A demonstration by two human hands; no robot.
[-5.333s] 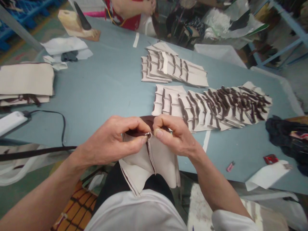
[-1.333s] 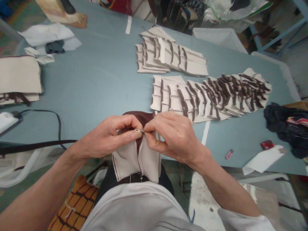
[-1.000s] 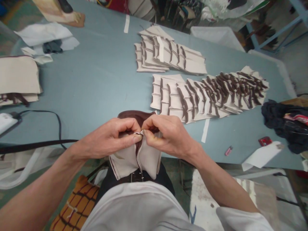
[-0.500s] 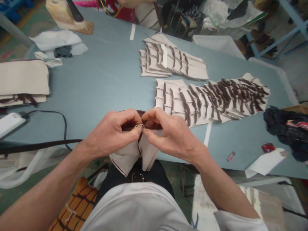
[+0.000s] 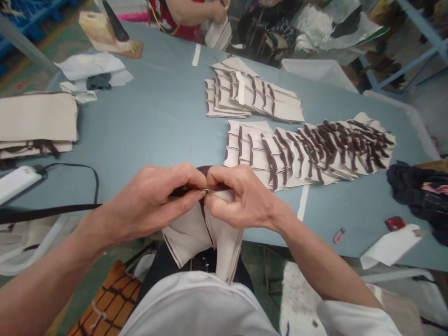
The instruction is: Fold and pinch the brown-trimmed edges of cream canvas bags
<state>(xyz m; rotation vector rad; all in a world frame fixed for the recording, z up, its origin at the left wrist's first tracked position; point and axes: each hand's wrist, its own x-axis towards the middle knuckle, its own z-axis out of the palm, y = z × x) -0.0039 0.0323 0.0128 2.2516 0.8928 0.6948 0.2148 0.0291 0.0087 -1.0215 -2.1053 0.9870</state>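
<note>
A cream cloth piece with brown edging (image 5: 185, 235) hangs from my hands at the near side of the table, its lower part over my lap. My left hand (image 5: 164, 196) pinches the brown top edge between thumb and fingers. Close against it, my right hand (image 5: 241, 198) is closed on the same edge, fingers curled and thumb below. A small shiny bit shows between the thumbs, mostly hidden by the fingertips. Past my right hand lies a long overlapping row of cream pieces with brown strips (image 5: 290, 154).
A second stack of cream pieces (image 5: 252, 93) lies farther back. At left are folded cream cloths (image 5: 38, 116) and a white device (image 5: 21, 179) with a black cord. A dark cloth (image 5: 416, 191), red item (image 5: 395, 223) and pink lighter (image 5: 339, 235) are at right. Another person's hands (image 5: 220, 10) hold cloth opposite.
My fingers have closed in over the small metal bit, with the right fingers curled tighter. The cloth hangs lower. The other person's hands and cloth show more fully.
</note>
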